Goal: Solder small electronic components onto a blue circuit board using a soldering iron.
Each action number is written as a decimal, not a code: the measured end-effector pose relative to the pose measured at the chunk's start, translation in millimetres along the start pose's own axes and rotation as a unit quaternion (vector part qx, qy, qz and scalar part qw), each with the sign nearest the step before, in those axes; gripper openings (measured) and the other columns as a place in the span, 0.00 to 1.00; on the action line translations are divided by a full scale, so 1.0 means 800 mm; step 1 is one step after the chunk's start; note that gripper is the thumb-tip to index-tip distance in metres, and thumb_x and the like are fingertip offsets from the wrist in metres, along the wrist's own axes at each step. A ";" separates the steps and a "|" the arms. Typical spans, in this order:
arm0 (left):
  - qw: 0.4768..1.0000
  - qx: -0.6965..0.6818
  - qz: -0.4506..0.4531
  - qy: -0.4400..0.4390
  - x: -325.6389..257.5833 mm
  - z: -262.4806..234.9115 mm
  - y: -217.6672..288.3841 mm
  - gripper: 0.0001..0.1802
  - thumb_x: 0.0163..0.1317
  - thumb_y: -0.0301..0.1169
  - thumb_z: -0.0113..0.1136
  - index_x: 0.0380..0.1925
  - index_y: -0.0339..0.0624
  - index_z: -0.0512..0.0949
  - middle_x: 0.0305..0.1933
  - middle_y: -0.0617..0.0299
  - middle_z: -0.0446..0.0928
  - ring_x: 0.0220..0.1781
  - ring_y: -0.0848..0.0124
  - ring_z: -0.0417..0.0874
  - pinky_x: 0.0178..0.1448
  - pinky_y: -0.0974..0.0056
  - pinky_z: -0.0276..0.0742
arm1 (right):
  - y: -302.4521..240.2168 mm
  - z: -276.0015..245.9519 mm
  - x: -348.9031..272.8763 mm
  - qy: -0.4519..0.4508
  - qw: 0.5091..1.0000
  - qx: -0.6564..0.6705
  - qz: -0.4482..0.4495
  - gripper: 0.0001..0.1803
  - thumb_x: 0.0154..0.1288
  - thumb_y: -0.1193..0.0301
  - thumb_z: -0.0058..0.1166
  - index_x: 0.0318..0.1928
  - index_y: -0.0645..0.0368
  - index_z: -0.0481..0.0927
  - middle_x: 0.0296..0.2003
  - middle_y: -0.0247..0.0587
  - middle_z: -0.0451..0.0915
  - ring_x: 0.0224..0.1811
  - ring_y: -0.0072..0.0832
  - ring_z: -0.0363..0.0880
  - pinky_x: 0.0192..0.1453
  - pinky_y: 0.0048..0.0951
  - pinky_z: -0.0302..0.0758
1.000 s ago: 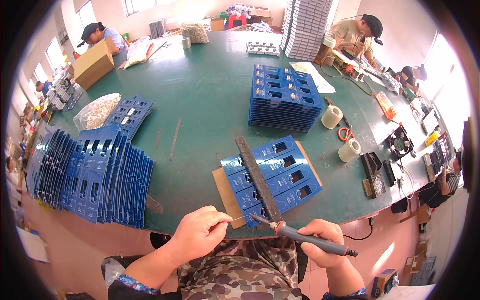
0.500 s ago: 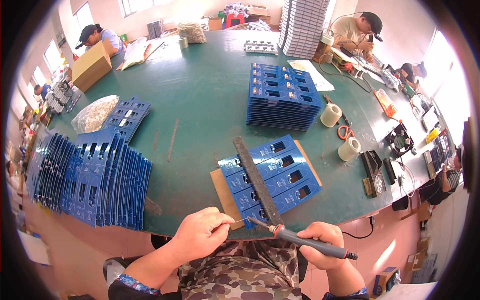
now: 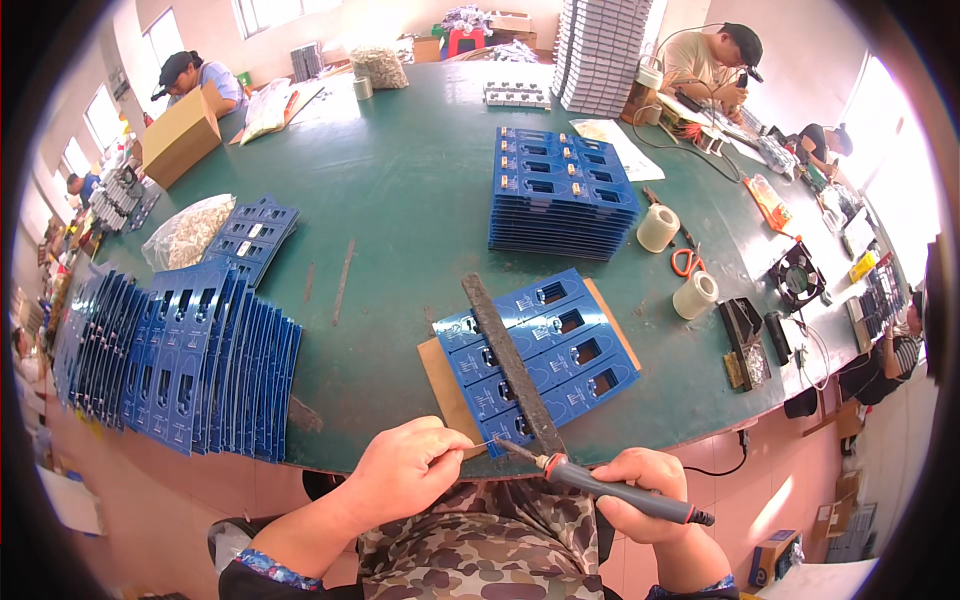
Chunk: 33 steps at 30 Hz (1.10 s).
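Note:
My right hand (image 3: 648, 488) is closed round the grey handle of a soldering iron (image 3: 580, 474). Its tip points left, down at the near corner of a blue circuit board panel (image 3: 548, 362). Between the thumb and fingers of my left hand (image 3: 410, 465) is a thin solder wire (image 3: 483, 443), whose end meets the iron's tip at that corner. A long dark bar (image 3: 513, 362) lies slantwise across the panel. Underneath, a piece of brown cardboard (image 3: 438, 372) shows at both sides. Any joint under the tip is too small to make out.
Upright blue panels (image 3: 180, 350) crowd the left edge, near a bag of small pale parts (image 3: 192, 232). Beyond the work stands a panel stack (image 3: 562, 225). Rightward lie two tape rolls (image 3: 658, 229), orange-handled scissors (image 3: 687, 262) and a black fan (image 3: 798, 278). Co-workers sit around the table.
The iron's tip and the solder wire stay together at the panel's corner, nearly still. The whole view has shifted very slightly.

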<state>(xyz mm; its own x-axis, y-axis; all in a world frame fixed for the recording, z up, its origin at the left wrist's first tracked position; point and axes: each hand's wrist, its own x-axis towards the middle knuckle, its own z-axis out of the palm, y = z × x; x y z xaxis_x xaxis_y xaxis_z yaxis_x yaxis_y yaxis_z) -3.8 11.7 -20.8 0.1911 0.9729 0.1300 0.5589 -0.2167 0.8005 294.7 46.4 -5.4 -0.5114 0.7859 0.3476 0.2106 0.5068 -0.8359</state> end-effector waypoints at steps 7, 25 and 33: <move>1.000 0.003 0.007 -0.003 -0.001 0.002 0.002 0.07 0.59 0.23 0.60 0.36 0.38 0.83 0.27 0.60 0.77 0.27 0.67 0.78 0.32 0.65 0.74 | -0.002 0.001 -0.003 -0.001 1.000 -0.002 -0.003 0.14 0.49 0.69 0.68 0.36 0.62 0.83 0.31 0.43 0.86 0.27 0.35 0.84 0.31 0.31 0.79; 0.985 -0.150 0.035 -0.078 -0.006 0.037 0.055 0.08 0.63 0.26 0.59 0.42 0.40 0.80 0.33 0.58 0.76 0.35 0.62 0.80 0.40 0.62 0.75 | 0.007 0.042 -0.015 0.075 0.980 0.176 0.058 0.27 0.54 0.80 0.69 0.56 0.59 0.76 0.36 0.43 0.84 0.39 0.29 0.86 0.43 0.29 0.82; 0.983 -0.170 0.031 -0.069 0.018 0.050 0.065 0.08 0.64 0.26 0.58 0.43 0.40 0.80 0.34 0.59 0.76 0.37 0.63 0.80 0.42 0.62 0.75 | 0.017 0.033 0.008 0.139 0.987 0.076 0.004 0.18 0.58 0.78 0.67 0.50 0.57 0.79 0.29 0.39 0.80 0.27 0.26 0.78 0.31 0.26 0.73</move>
<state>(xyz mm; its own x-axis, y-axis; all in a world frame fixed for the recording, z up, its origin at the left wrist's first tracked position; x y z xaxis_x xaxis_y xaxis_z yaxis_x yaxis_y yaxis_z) 60.1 11.4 -0.4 0.3374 0.9333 0.1231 0.2461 -0.2137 0.9454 272.2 48.6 -25.6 -0.2577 0.8670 0.4265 0.0748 0.4580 -0.8858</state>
